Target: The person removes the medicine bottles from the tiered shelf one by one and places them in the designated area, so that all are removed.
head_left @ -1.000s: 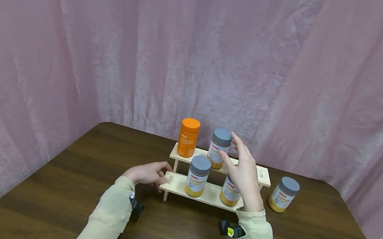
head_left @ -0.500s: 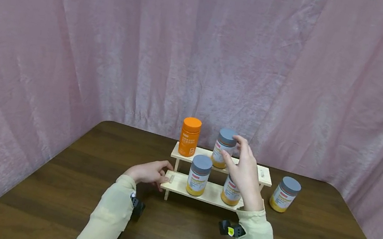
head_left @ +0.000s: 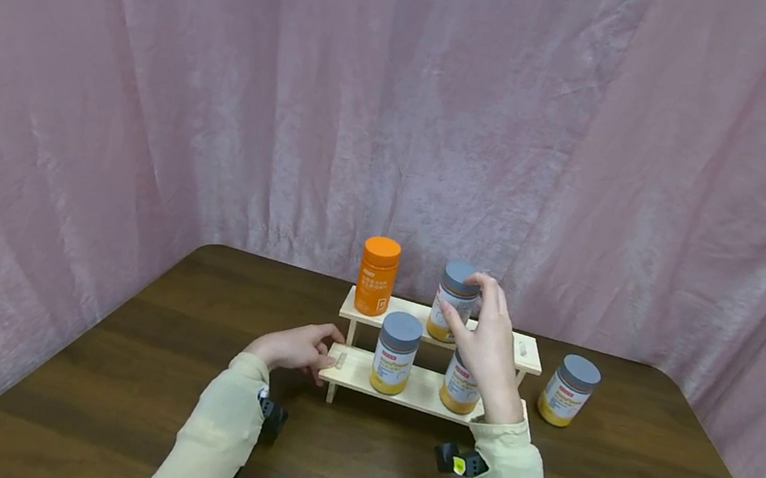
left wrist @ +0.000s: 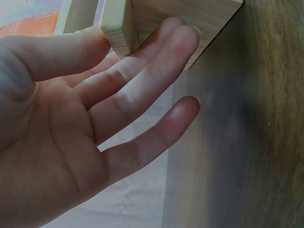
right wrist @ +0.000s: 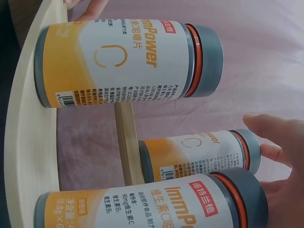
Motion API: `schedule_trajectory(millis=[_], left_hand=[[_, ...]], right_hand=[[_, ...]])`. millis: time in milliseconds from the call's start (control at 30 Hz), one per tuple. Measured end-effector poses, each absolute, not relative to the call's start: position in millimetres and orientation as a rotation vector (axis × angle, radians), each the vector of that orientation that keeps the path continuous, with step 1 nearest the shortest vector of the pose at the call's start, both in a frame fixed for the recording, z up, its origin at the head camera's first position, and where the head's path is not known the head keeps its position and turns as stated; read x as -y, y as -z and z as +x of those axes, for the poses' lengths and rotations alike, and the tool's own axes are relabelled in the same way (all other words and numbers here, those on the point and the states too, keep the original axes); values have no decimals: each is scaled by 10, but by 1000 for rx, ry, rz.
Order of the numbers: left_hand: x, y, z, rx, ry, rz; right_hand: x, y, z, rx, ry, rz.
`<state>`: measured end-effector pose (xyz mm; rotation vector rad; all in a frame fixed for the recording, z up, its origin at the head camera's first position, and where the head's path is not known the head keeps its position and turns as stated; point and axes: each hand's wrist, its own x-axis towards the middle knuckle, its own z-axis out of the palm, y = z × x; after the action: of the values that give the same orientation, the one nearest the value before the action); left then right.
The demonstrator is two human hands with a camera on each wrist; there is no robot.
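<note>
A two-tier wooden rack [head_left: 423, 398] stands on the table. My left hand [head_left: 295, 346] holds the left end of its lower board; in the left wrist view the thumb [left wrist: 90, 47] lies against the board's edge. On the upper tier, my right hand [head_left: 487, 341] has thumb and fingers around the upper part of a grey-lidded vitamin jar [head_left: 450, 305], whose lid [right wrist: 249, 149] shows near the thumb in the right wrist view. An orange jar [head_left: 377, 276] stands left of it. Two more grey-lidded jars, left [head_left: 395, 355] and right [head_left: 459, 385], are upright on the lower tier.
Another grey-lidded jar [head_left: 567, 391] stands on the dark wooden table [head_left: 344, 469], right of the rack. A pink curtain [head_left: 405, 107] hangs behind the table.
The upper grey-lidded jar has shifted right along the board, and my right fingers have closed in at its lid. The left hand keeps its place on the rack.
</note>
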<state>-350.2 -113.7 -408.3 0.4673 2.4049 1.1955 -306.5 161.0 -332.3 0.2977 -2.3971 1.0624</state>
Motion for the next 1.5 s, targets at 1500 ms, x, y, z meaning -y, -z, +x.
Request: schedule_trajectory(millis=[1500], left_hand=[[1188, 4061, -3450, -2416, -1194, 455]], right_hand=[[-1572, 3317, -3079, 2472, -1037, 201]])
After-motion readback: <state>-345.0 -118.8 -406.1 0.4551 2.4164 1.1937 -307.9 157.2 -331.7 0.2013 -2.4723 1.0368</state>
